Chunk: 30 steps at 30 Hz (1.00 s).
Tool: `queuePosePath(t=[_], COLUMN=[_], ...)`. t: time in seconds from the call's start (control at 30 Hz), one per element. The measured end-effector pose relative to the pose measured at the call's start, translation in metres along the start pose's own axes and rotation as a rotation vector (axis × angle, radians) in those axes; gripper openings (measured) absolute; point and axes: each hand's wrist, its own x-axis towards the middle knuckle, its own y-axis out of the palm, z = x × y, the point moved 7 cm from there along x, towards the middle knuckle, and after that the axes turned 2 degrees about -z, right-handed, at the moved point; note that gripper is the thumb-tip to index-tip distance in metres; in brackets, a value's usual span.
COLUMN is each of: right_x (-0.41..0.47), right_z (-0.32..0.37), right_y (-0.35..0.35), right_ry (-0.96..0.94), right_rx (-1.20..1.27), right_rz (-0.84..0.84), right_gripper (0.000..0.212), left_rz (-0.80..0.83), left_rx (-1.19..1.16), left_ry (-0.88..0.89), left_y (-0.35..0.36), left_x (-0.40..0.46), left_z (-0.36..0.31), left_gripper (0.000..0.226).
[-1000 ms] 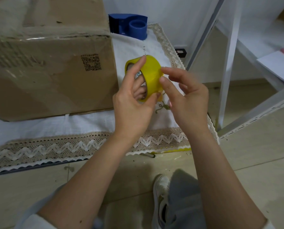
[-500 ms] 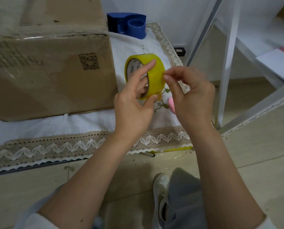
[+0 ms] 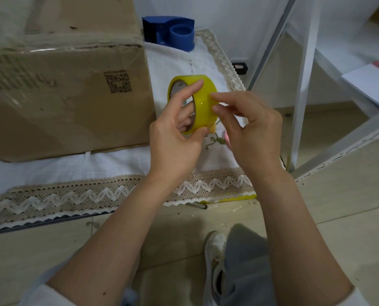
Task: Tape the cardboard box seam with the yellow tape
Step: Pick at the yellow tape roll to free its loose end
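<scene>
White cloth with a lace border [image 3: 78, 195] covers the low tabletop, and the big cardboard box [image 3: 62, 89] sits on it, up and to the left of both hands. A blue tape dispenser [image 3: 173, 32] stands behind the box's far corner, with white shelving [image 3: 303, 85] off to the right.

Now the action: the yellow tape [image 3: 202, 102] is up in the air between the hands, just right of the box's near corner, not touching it. The roll stands on edge, its open core facing left toward the box and its band facing the person. The left hand [image 3: 175, 142] has it, grip closed around the roll, forefinger over the top of the band, thumb under the bottom, other fingers tucked through the core. Wrist bent back, forearm rising from low left.

The right hand [image 3: 250, 131] comes in from the right, thumb and forefinger pinched together right on the band's right edge. I'd say it's hunting for the loose end, though I can't tell whether any tape is actually caught in that pinch.

No strip pulled free that I can see, and the top seam is out of view, so the taping itself looks not yet begun. The box lies left of the roll, nearer the left hand, so a freed end would need carrying leftward and up onto it.
</scene>
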Motion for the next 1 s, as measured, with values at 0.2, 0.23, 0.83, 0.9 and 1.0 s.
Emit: queuePosePath(t=[0.2,0.23,0.83,0.9,1.0], right_x=[0.001,0.001,-0.003,-0.006,-0.005], right_z=[0.003,0.001,0.001,-0.001,-0.001], right_y=[0.0,0.001,0.01,0.01,0.007], right_ry=[-0.001,0.012,0.059,0.143,0.138], right_rx=[0.026,0.03,0.138,0.18,0.153], right_rz=[0.018,0.036,0.041,0.026,0.005], right_gripper=[0.008,0.007,0.004,0.011,0.013], left_rz=[0.029,0.035,0.058,0.048,0.044], left_rx=[-0.007,0.001,-0.084,-0.085,-0.063], left_ry=[0.005,0.013,-0.015,-0.027,-0.01], left_y=[-0.002,-0.002,-0.005,-0.006,-0.006], left_x=[0.001,0.002,0.004,0.005,0.005], left_z=[-0.003,-0.005,-0.011,-0.01,-0.011], left_gripper=[0.075,0.075,0.073,0.072,0.071])
